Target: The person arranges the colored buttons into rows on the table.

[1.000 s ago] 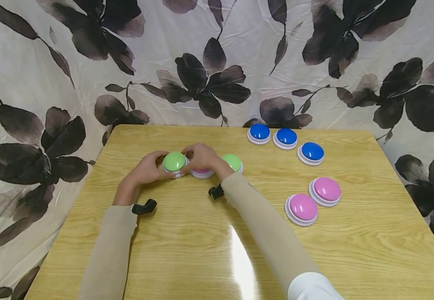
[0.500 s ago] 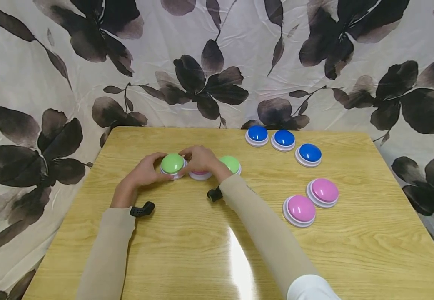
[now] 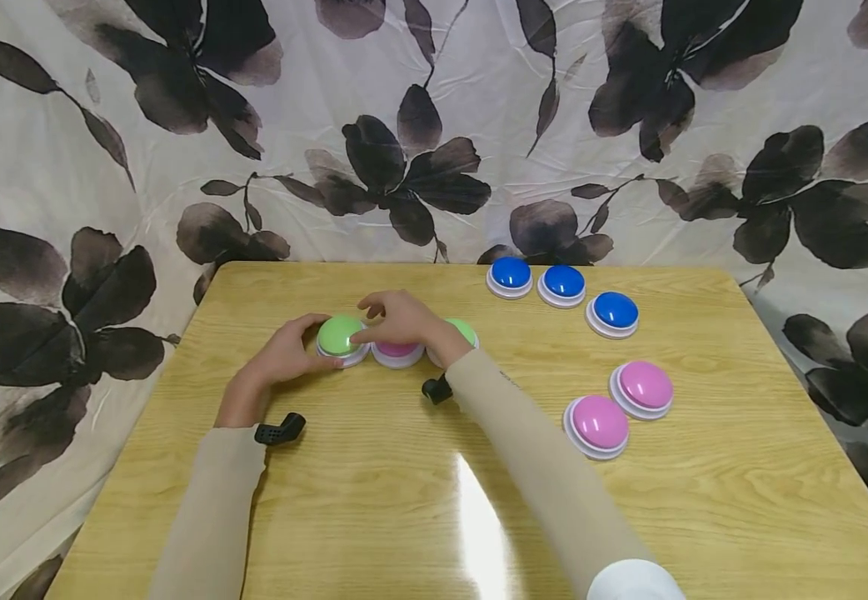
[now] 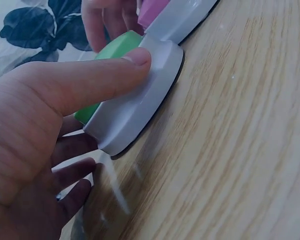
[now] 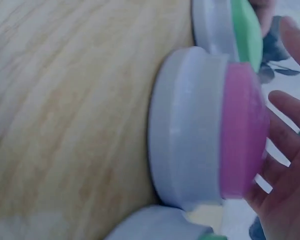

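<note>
At the left of the table a green dome push button (image 3: 339,333) with a white base sits within my left hand (image 3: 282,357). In the left wrist view the thumb (image 4: 117,75) presses along the side of the base, the other fingers reaching round behind and partly hidden. My right hand (image 3: 406,320) hovers over a pink push button (image 3: 395,355), fingers loosely bent and holding nothing; one fingertip overlaps the green dome's right edge in the head view. That pink button (image 5: 242,130) stands beside the green one. A second green button (image 3: 466,328) is half hidden behind the right wrist.
Three blue buttons (image 3: 562,283) stand toward the back right of the wooden table (image 3: 374,500). Two pink buttons (image 3: 601,423) lie nearer, right of the right forearm. A floral cloth (image 3: 291,92) hangs behind the table.
My right hand has loosened from the green button's right side and lifted slightly over the pink one. The left hand keeps its place on the green button. The head view has shifted slightly.
</note>
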The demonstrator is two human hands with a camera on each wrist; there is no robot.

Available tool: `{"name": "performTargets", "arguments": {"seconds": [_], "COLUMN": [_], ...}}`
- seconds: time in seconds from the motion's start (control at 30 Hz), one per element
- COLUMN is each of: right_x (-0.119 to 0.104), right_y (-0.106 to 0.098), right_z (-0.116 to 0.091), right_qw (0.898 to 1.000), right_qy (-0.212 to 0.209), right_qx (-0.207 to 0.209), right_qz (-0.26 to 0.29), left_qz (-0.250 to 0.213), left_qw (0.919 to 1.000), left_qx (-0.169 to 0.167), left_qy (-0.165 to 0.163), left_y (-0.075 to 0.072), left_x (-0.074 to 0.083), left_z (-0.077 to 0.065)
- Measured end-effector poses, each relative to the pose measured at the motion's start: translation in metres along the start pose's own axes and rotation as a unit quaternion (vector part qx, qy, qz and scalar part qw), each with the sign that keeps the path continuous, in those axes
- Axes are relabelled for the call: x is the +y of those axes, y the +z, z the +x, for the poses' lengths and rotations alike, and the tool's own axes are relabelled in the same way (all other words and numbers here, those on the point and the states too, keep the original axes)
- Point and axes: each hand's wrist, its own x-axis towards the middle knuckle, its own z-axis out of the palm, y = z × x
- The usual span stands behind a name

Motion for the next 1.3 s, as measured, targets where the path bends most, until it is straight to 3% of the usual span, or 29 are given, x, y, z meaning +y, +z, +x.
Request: {"name": "performTargets", "arguments": {"seconds": [0.17,0.37,0.67,1.07,1.17,1.3], "right_x": [0.004,0.010,0.023,0.032,0.032,0.033], "right_y": [-0.016,-0.036,-0.073,-0.093,-0.097,-0.108], "right_z": [-0.008,-0.023,-0.054,-0.088,-0.096,-0.112], "right_qw": [0.999,0.999,0.998,0.996,0.996,0.994], "right_qy": [-0.017,-0.012,-0.013,-0.009,-0.019,-0.024], "right_qx": [0.016,0.033,0.065,0.067,0.073,0.091], "right_qz": [0.026,0.005,0.008,0.053,0.055,0.052], "left_qz": [0.000,-0.002,-0.003,-0.034,-0.028,-0.014], "left_qw": [0.9999,0.9995,0.9999,0.9988,0.9990,0.9997], "left_qx": [-0.006,-0.014,-0.006,-0.017,-0.009,0.017], "left_qy": [-0.010,-0.030,-0.015,-0.031,-0.033,0.005], "left_y": [0.002,0.002,-0.002,-0.005,-0.012,-0.023], "left_x": [0.004,0.004,0.007,0.007,0.016,0.048], "left_z": [0.003,0.003,0.006,0.000,-0.002,-0.002]}}
